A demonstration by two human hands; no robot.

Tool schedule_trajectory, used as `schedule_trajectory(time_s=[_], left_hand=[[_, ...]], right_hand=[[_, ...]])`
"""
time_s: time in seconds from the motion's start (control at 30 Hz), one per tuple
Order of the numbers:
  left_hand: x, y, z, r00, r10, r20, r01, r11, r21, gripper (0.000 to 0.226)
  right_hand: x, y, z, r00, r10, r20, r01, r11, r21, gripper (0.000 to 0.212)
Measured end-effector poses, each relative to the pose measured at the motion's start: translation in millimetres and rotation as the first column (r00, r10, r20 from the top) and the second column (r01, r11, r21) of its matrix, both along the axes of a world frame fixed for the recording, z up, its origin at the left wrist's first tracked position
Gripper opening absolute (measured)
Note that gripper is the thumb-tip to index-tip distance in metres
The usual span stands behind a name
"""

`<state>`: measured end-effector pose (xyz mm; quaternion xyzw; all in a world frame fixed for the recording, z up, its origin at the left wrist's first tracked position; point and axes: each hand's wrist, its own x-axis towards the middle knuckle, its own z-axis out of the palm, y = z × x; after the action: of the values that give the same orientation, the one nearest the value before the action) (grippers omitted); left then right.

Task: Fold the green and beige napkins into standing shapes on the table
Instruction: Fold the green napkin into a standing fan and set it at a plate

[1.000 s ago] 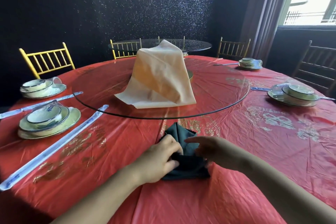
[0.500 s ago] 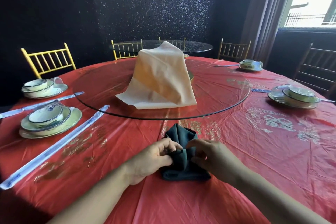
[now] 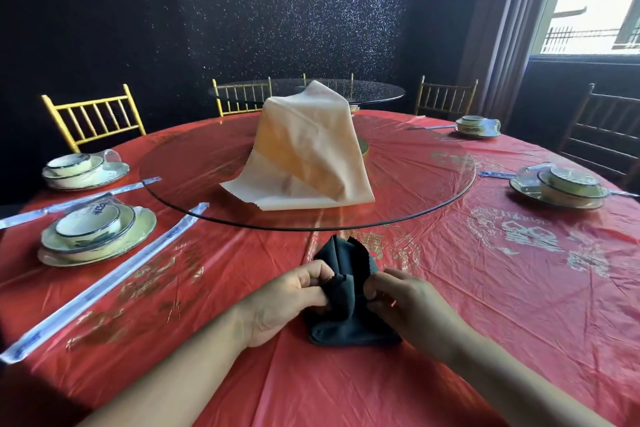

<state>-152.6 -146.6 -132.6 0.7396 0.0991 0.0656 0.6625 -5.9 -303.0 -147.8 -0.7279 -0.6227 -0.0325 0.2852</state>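
Head cam: you're at the table's [image 3: 485, 305] 6 o'clock edge. L hand [image 3: 287, 302] & R hand [image 3: 408, 308] each pinch the green napkin [image 3: 346, 326] btwn thumb & curled fingers. Its folded base lies flat and its points fan up toward 12. Tip: pinch low, draw both sides in evenly and crease firm so it stands w/o slumping. Out at 12, the beige napkin [image 3: 311, 156] sits draped in a peak on the glass turntable [image 3: 415, 208], prob. not folded yet. Plate set [image 3: 97, 236] at 9.

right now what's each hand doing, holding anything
Left hand: pinching a fold of the green napkin.
Right hand: pinching the same napkin from the other side.
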Motion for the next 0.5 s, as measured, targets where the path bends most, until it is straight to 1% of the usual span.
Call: schedule_trajectory(time_s=[0.1,0.2,0.33,0.43,0.5], left_hand=[[0.1,-1.9,0.3,1.000,-0.017,0.022,0.017,1.000,0.005,0.016],[0.6,-5.5,1.0,0.999,-0.031,0.027,0.030,0.999,0.045,0.012],[4.0,-8.5,4.7,0.999,-0.005,-0.053,0.011,0.994,0.112,0.019],[8.7,-11.9,8.5,0.995,0.028,-0.091,-0.020,0.996,0.087,0.014],[12.6,-18.2,8.9,0.994,0.058,-0.090,-0.049,0.995,0.091,0.011]], right_hand=[[-0.6,-2.3,-0.4,1.000,-0.007,-0.025,0.007,1.000,0.001,0.014],[-1.4,-3.5,-0.1,0.999,-0.003,-0.033,0.003,1.000,0.012,0.015],[-3.1,-6.9,-0.3,0.998,-0.001,-0.059,0.004,0.999,0.053,0.013],[-4.2,-10.6,-0.5,0.996,-0.016,-0.086,0.023,0.996,0.084,0.015],[-4.1,-12.4,-0.8,0.994,-0.027,-0.104,0.038,0.994,0.103,0.017]])
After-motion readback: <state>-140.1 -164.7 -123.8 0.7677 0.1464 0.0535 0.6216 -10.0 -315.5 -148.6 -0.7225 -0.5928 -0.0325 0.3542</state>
